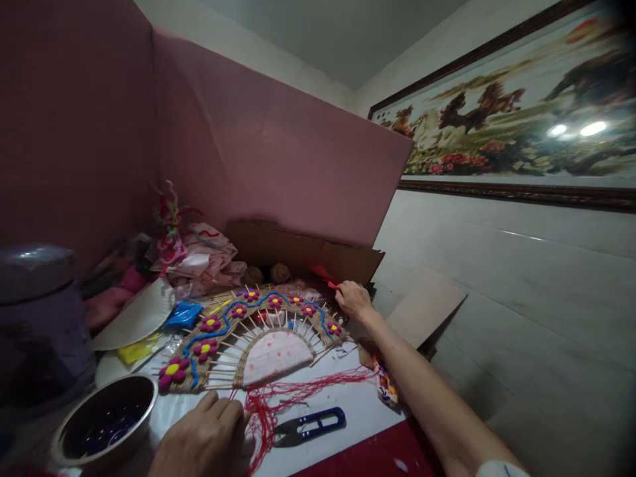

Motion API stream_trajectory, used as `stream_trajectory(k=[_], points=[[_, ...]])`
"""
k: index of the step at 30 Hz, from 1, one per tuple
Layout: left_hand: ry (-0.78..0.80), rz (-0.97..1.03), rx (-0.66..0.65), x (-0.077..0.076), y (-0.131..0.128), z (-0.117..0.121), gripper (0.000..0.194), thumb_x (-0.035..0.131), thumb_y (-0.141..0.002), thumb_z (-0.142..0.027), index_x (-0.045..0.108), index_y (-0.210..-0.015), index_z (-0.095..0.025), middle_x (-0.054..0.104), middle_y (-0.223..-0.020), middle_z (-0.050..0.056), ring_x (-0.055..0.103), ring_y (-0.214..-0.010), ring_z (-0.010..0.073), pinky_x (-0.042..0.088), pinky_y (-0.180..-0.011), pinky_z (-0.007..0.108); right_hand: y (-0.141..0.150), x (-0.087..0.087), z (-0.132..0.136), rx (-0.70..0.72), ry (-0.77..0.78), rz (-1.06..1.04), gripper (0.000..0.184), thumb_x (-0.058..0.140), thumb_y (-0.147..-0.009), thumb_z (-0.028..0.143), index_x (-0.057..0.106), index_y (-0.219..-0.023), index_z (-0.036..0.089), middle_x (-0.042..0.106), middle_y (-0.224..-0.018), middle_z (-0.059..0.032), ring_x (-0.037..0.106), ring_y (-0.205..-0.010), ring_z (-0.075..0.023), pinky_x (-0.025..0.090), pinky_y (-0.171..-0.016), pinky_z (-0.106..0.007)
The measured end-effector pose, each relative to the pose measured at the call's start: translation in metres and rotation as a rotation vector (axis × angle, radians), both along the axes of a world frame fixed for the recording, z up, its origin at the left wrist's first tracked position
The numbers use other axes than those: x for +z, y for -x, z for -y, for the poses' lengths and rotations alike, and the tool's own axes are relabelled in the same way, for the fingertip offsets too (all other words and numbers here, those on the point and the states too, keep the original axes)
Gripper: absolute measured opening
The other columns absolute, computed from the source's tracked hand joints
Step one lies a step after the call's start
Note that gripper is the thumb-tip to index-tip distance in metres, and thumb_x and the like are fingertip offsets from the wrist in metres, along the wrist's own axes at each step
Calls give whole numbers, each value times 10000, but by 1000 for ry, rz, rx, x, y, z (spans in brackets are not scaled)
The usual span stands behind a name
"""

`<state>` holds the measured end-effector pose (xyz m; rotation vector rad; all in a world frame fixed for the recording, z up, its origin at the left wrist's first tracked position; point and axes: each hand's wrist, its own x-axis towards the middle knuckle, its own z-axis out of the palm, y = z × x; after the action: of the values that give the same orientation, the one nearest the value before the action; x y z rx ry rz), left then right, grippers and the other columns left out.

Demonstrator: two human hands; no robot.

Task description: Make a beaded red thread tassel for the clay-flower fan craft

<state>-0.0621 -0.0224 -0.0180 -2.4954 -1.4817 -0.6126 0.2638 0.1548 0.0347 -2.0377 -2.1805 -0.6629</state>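
My right hand (pixel 354 301) reaches to the far side of the table, its fingers closed on a thin red piece (pixel 325 275) that looks like paper or plastic. My left hand (pixel 201 437) is in front with fingers curled together at the red threads (pixel 261 417), and a strand runs to its fingertips. Between the hands lies a fan-shaped woven piece (pixel 226 324) of sticks and twine, with magenta clay flowers, a wavy blue line and a dotted pink half-round centre (pixel 275 358). Blue-handled thread snips (pixel 311 427) rest beside the threads.
A metal bowl (pixel 106 421) with dark contents stands at the left, near a purple lidded container (pixel 42 331). Behind are a blue packet (pixel 183 316), paper plates (pixel 139 318), pink cloth and twine balls. Cardboard (pixel 308 248) leans at the back; a small patterned box (pixel 385 384) is right.
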Motion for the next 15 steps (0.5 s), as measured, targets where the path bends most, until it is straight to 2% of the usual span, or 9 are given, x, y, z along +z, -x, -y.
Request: stream_trajectory(k=[3, 7, 9, 11, 15], points=[[128, 3, 104, 4, 2, 1, 170, 465, -773, -207, 600, -670, -210, 652, -688, 61, 630, -644, 248, 435, -547, 330, 1, -4, 3, 35, 19, -2, 328, 344, -949, 258, 651, -997, 154, 635, -1050, -126, 562, -1006, -211, 418, -806, -290], [237, 34, 247, 14, 7, 1, 279, 335, -875, -240, 580, -743, -216, 666, -747, 70, 656, -731, 270, 424, -576, 338, 9, -10, 14, 116, 62, -11, 262, 432, -905, 232, 681, -913, 154, 634, -1014, -130, 568, -964, -221, 426, -771, -293], [260, 58, 298, 18, 11, -1, 327, 274, -910, -256, 574, -786, -213, 670, -769, 72, 661, -758, 271, 414, -577, 333, 18, -10, 25, 167, 60, -25, 248, 448, -888, 213, 678, -943, 141, 617, -1046, -147, 552, -982, -241, 420, -790, -318], [259, 82, 317, 20, 14, -4, 313, 260, -914, -228, 569, -872, -204, 674, -831, 75, 661, -766, 258, 411, -584, 327, 29, -9, 39, 246, 65, -42, 264, 437, -892, 210, 659, -1020, 144, 598, -1090, -144, 529, -1017, -242, 405, -832, -331], [213, 160, 289, 16, 16, -9, 317, 284, -886, -148, 510, -1104, -193, 639, -1087, 91, 653, -872, 220, 428, -652, 306, 58, -9, 73, 478, 157, -53, 285, 512, -861, 279, 615, -1122, 234, 604, -1105, -51, 517, -1010, -187, 374, -888, -291]])
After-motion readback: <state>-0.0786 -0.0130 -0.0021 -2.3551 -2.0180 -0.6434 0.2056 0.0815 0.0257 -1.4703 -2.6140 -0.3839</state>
